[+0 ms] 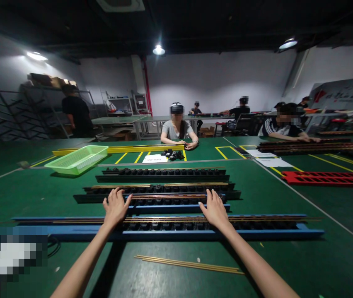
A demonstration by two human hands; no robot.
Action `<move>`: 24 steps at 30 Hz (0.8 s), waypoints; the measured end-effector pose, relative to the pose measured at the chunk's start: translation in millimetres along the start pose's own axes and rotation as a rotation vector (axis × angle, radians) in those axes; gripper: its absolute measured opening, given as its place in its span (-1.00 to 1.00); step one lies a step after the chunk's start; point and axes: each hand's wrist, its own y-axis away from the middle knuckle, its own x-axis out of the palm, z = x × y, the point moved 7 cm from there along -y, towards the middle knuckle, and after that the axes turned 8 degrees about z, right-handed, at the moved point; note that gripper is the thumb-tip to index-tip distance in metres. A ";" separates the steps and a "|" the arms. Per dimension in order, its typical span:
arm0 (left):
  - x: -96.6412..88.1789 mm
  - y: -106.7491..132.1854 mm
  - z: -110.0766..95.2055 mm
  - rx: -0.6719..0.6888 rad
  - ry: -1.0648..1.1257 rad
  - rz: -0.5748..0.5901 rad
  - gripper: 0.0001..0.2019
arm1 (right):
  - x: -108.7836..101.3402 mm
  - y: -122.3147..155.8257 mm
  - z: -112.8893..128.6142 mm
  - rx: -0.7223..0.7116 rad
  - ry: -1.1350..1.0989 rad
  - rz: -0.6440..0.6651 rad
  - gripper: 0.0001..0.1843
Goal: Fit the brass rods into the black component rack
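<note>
On the green counter (pixel 164 285), a long blue rail (pixel 170 236) lies toward the near edge. Farther from that edge is a shorter blue rail (pixel 170 209) — left hand (pixel 114 208) at its left end, right hand (pixel 215 210) at its right; whether either grip clasps it, I cannot tell. Loose brass rods (pixel 192 265) lie closest to the near edge.

You can pass low over the green tabletop (pixel 151 286) on your side of the long blue rail (pixel 241 236), skirting the loose brass rods (pixel 192 264); beyond, black rails (pixel 160 179) cross your way, a green basket (pixel 77 167) to their left
</note>
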 end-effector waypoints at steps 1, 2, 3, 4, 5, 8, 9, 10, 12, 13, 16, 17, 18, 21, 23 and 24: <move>0.3 -0.1 0.3 0.000 -0.001 0.001 -0.45 | 0.1 0.0 -0.1 0.001 -0.001 0.000 -0.26; 0.5 -0.2 0.4 0.002 -0.002 0.002 -0.45 | 0.1 0.0 -0.1 0.004 -0.002 0.001 -0.26; 0.5 -0.2 0.4 0.004 -0.004 0.002 -0.44 | -0.1 0.1 -0.2 0.006 -0.004 0.000 -0.26; 0.4 -0.3 0.3 0.006 -0.005 0.000 -0.44 | -0.3 0.2 -0.2 0.008 -0.005 -0.001 -0.26; 0.2 -0.4 0.2 0.009 -0.007 -0.003 -0.44 | -0.6 0.3 -0.2 0.010 -0.007 -0.001 -0.26; -0.1 -1.0 0.2 0.015 -0.012 -0.012 -0.44 | -1.3 0.6 -0.1 0.013 -0.008 -0.002 -0.26; 0.0 -1.3 0.3 0.017 -0.014 -0.016 -0.44 | -1.4 0.6 -0.1 0.014 -0.007 -0.001 -0.26; 0.2 -1.6 0.5 0.019 -0.015 -0.019 -0.45 | -1.4 0.5 -0.1 0.015 -0.006 -0.001 -0.27; 0.3 -1.8 0.6 0.022 -0.020 -0.025 -0.45 | -1.3 0.3 -0.2 0.015 -0.002 0.001 -0.27; 0.0 -1.5 0.4 0.023 -0.024 -0.030 -0.45 | -1.0 0.1 -0.4 0.015 -0.001 0.003 -0.27; -4.2 1.5 -3.4 0.035 -0.047 -0.059 -0.46 | -0.4 -0.5 -0.6 0.013 0.001 0.012 -0.27; -6.8 3.1 -5.9 0.042 -0.058 -0.075 -0.46 | -0.3 -0.7 -0.7 0.013 0.001 0.015 -0.26; -9.5 4.7 -9.0 0.051 -0.070 -0.092 -0.47 | -0.3 -0.8 -0.7 0.014 -0.001 0.017 -0.26; -15.4 8.5 -20.0 0.067 -0.098 -0.136 -0.49 | -0.8 -0.8 -0.9 0.020 -0.007 0.021 -0.26; -16.1 10.2 -26.3 0.043 -0.103 -0.159 -0.49 | -1.2 -0.5 -0.7 0.019 -0.011 0.023 -0.26; -15.5 11.1 -29.2 0.026 -0.103 -0.168 -0.48 | -1.3 -0.4 -0.5 0.017 -0.012 0.024 -0.27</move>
